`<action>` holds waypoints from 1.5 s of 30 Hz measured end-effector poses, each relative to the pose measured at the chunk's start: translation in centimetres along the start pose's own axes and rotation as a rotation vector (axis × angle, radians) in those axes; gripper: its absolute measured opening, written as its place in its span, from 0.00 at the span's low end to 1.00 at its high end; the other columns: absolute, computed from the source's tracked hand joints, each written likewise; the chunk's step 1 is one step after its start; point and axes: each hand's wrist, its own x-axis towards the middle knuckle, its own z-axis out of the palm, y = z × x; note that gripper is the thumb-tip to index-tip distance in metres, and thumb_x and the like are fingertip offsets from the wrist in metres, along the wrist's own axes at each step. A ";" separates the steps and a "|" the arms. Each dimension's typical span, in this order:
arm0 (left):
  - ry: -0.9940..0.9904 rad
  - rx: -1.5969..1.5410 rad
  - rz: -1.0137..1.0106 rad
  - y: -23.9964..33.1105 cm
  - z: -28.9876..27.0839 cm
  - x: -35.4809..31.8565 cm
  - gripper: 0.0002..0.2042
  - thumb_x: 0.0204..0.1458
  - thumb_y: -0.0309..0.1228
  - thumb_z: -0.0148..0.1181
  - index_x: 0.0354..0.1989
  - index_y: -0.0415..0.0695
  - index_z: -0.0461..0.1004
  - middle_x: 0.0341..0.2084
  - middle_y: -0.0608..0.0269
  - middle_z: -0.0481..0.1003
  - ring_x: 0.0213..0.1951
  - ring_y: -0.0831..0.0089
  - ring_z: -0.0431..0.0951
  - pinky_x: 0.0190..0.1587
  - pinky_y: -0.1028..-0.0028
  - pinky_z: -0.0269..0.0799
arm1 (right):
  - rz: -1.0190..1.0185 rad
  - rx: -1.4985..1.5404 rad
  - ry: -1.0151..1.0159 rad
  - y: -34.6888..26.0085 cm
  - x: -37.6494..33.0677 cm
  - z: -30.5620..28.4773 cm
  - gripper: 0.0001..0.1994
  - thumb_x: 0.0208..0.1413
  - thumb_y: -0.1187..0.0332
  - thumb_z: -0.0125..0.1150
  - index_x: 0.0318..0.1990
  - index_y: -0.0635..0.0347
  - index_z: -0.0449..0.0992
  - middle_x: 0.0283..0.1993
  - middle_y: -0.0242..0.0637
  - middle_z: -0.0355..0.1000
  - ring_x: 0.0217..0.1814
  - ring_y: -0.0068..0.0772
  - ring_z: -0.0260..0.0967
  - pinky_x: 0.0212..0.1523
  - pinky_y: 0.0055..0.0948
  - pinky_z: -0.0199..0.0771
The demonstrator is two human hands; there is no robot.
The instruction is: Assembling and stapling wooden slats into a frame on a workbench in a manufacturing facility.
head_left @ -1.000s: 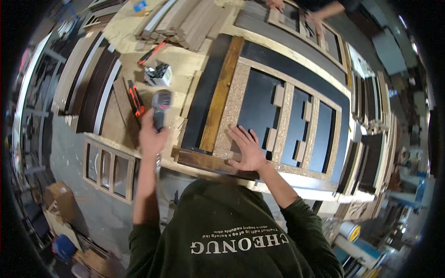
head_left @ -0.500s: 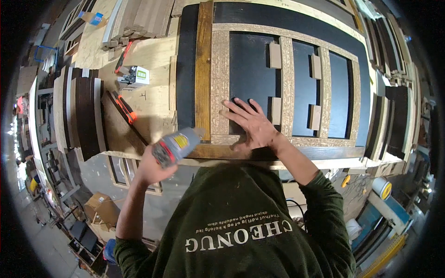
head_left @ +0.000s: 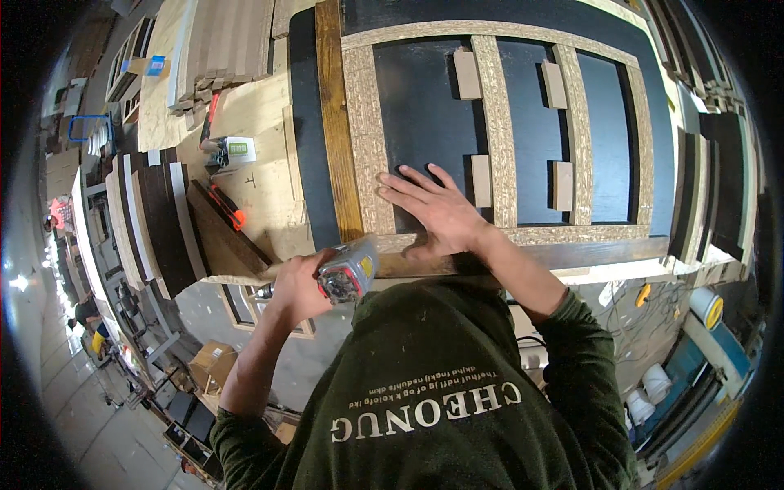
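My left hand [head_left: 298,286] is wrapped round a grey nail gun with red trim [head_left: 349,274]. The gun's nose end is beside the front-left corner of a wooden frame, over the brown front rail [head_left: 572,254]; whether it touches is hard to tell. My right hand [head_left: 443,214] lies with spread fingers over the frame's particle-board strip [head_left: 369,122] and black panel [head_left: 416,90], its thumb by the front rail. A brown stained plank [head_left: 333,122] runs along the frame's left side. Small wooden blocks [head_left: 481,181] sit against the inner strips.
Left on the plywood bench [head_left: 265,192] lie an orange-and-black tool [head_left: 227,206] and a small white-and-green box [head_left: 238,150]. Stacked dark and white strips [head_left: 159,220] stand at the left edge, more boards [head_left: 224,41] at the back. A cardboard box [head_left: 214,363] is below.
My left hand has brought the nail gun rightward and nearer to me, to the front rail by the corner. My right hand stays spread on the frame. The whole view has shifted slightly.
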 end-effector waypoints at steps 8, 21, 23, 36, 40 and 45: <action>-0.005 -0.069 0.029 0.4 -0.5 0.5 0.29 0.29 0.35 0.69 0.44 0.35 0.72 0.29 0.47 0.77 0.34 0.56 0.79 0.38 0.68 0.73 | 0.012 -0.031 -0.023 0.0 0.1 0.0 0.50 0.31 0.49 0.69 0.65 0.51 0.52 0.71 0.32 0.45 0.73 0.41 0.39 0.69 0.50 0.33; -0.042 -0.078 -0.008 0.3 -0.8 0.8 0.28 0.29 0.35 0.69 0.43 0.36 0.72 0.29 0.47 0.77 0.35 0.55 0.79 0.39 0.66 0.73 | 0.006 -0.032 -0.024 0.0 0.1 0.2 0.51 0.31 0.49 0.69 0.67 0.49 0.50 0.71 0.32 0.44 0.73 0.41 0.39 0.69 0.52 0.33; -0.018 0.022 -0.011 0.0 -0.4 0.8 0.28 0.29 0.35 0.69 0.43 0.36 0.72 0.29 0.47 0.77 0.35 0.55 0.79 0.39 0.65 0.73 | 0.000 -0.043 -0.012 0.0 0.0 0.3 0.51 0.31 0.48 0.69 0.66 0.49 0.51 0.71 0.32 0.45 0.72 0.41 0.40 0.69 0.52 0.33; -0.071 -0.005 -0.070 1.2 -0.7 0.7 0.29 0.29 0.37 0.70 0.45 0.41 0.72 0.33 0.49 0.76 0.40 0.52 0.75 0.44 0.62 0.70 | -0.001 -0.048 0.011 -0.2 -0.2 -0.3 0.50 0.29 0.51 0.70 0.65 0.52 0.54 0.71 0.31 0.45 0.72 0.41 0.42 0.69 0.51 0.35; -0.097 0.030 -0.132 2.8 -1.2 1.4 0.28 0.30 0.37 0.70 0.44 0.42 0.73 0.32 0.50 0.76 0.40 0.51 0.76 0.44 0.61 0.70 | -0.006 -0.049 0.025 -0.1 -0.2 0.1 0.50 0.29 0.51 0.70 0.65 0.52 0.54 0.70 0.31 0.46 0.72 0.42 0.42 0.69 0.51 0.36; -0.079 0.054 -0.146 1.7 -0.6 1.1 0.31 0.29 0.39 0.70 0.48 0.44 0.71 0.38 0.47 0.74 0.42 0.51 0.74 0.46 0.61 0.69 | -0.004 -0.036 0.054 0.0 -0.4 0.2 0.50 0.29 0.50 0.70 0.64 0.53 0.54 0.70 0.33 0.47 0.71 0.43 0.43 0.69 0.51 0.36</action>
